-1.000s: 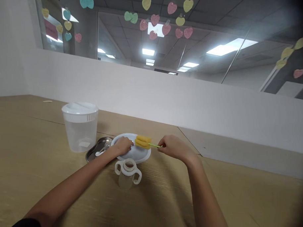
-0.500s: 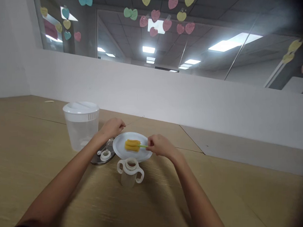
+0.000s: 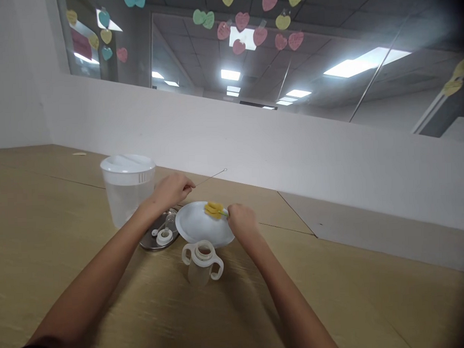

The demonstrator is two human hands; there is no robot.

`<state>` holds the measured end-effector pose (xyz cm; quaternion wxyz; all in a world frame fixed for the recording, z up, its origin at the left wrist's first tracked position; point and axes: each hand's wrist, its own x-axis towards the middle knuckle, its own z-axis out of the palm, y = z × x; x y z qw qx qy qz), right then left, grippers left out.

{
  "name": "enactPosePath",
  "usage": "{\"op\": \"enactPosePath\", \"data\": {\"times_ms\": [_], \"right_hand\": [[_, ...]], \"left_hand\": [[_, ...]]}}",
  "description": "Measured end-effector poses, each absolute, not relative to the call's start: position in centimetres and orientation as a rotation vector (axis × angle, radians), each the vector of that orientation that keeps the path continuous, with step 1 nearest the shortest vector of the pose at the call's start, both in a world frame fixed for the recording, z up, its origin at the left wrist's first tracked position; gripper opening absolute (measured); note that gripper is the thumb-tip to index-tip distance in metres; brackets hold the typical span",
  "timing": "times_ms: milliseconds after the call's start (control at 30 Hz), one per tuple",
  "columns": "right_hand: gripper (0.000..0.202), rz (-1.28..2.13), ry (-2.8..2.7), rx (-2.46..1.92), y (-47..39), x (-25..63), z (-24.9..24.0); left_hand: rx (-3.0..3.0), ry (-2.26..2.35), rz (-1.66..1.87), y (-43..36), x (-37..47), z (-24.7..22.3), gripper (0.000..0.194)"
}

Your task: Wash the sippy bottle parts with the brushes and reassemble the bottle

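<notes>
My right hand [image 3: 241, 220] is closed around the green handle of a bottle brush [image 3: 214, 210] with a yellow sponge head. That head is over the far right part of a white plate [image 3: 198, 233]. My left hand [image 3: 175, 188] pinches a thin wire [image 3: 213, 176] with a small loop at its far end; the part inside the fingers is hidden. In front of the plate stands a clear baby bottle [image 3: 200, 271] with two white handles and an open top. Left of the plate, a metal tray [image 3: 150, 243] carries a white ring [image 3: 164, 237] and a clear teat or cap [image 3: 172, 223].
A translucent tub [image 3: 128, 198] with a white lid stands behind my left forearm. A white wall [image 3: 223, 133] runs along the back of the wooden table [image 3: 354, 291], below a window with heart-shaped notes. A small flat piece [image 3: 79, 154] lies far left.
The brush head has moved up and to the right, from the plate's middle toward its far edge, and turned. The looped wire in my left hand has risen slightly.
</notes>
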<state>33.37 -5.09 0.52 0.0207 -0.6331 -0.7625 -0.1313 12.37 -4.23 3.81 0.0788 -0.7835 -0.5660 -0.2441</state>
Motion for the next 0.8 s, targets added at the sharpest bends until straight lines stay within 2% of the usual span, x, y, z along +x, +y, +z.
{"op": "enactPosePath", "data": {"times_ms": [233, 400, 467, 567, 700, 800], "right_hand": [[0.010, -0.282, -2.595, -1.789, -5.1, 32.1, -0.3], [0.030, -0.487, -2.396, -1.934, -5.5, 32.5, 0.2], [0.032, -0.573, -2.305, -1.953, -5.8, 32.9, 0.8], [0.025, -0.615, -2.300, -1.919, -5.9, 33.3, 1.6], [0.012, -0.443, -2.586, -1.824, -5.5, 33.2, 1.2], [0.015, -0.479, -2.591, -1.846, -5.4, 32.7, 0.6]], "left_hand": [[-2.325, -1.730, -0.759, -4.5, 11.9, 4.1, 0.030], [-2.340, -1.716, -0.750, -4.8, 11.9, 4.3, 0.030], [-2.344, -1.713, -0.741, -4.9, 11.9, 4.4, 0.030], [-2.337, -1.710, -0.746, -4.8, 11.8, 4.3, 0.030], [-2.331, -1.701, -0.747, -4.6, 11.6, 4.2, 0.029], [-2.338, -1.700, -0.735, -4.6, 11.7, 4.1, 0.029]]}}
